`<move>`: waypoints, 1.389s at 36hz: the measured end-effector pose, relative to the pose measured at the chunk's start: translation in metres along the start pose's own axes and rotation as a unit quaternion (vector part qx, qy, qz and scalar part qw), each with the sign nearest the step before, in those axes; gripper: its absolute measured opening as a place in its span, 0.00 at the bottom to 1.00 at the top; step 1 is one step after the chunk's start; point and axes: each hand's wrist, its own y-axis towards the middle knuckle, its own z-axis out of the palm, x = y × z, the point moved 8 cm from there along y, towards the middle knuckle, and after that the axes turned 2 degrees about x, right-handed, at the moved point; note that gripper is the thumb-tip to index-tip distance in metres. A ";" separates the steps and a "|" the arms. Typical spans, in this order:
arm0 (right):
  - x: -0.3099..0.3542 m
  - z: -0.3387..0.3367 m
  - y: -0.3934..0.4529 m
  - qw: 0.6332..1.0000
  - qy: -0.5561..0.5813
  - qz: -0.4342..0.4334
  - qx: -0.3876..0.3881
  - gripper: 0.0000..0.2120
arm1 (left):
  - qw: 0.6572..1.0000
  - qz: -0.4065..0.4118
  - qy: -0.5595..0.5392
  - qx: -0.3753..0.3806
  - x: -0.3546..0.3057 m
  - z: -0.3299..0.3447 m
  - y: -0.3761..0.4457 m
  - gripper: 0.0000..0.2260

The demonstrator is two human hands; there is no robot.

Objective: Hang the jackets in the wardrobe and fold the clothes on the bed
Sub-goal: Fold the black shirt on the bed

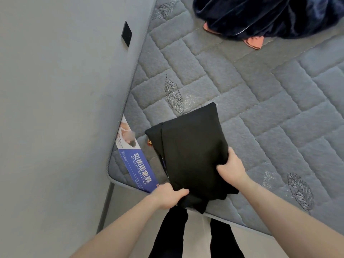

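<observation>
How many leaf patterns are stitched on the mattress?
4 clearly: top edge, centre above the folded black garment, two at the lower right. Clothes may hide more.

Matt black cloth garment [189, 146] on a quilted, fuzzy fabric mattress [260, 94].

Home bedroom. Bare quilted grey mattress [242, 86] with stitched leaf motifs fills most of the view, no sheet on it. Blue furniture-brand label [138, 164] with Chinese text sits on its near left corner. Plain grey wall [55, 108] on the left, flush against the mattress edge, with a small black square [126, 33] fixed on it. Dark blue velvety garment [270, 15] heaped at the far right over something orange [254, 42]. Pale floor [197, 233] along the near edge.
</observation>
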 end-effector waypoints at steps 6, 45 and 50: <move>0.014 -0.008 -0.059 0.973 0.038 -0.102 -0.202 0.36 | 0.979 0.119 0.083 -0.142 -0.051 -0.107 -0.038 0.21; -0.029 0.051 -0.043 0.900 0.426 0.091 0.019 0.20 | 0.851 0.378 0.264 -0.251 -0.118 -0.033 -0.100 0.48; -0.063 0.028 -0.052 0.845 0.514 0.142 0.028 0.18 | 0.821 0.325 0.389 -0.261 -0.122 0.008 -0.075 0.52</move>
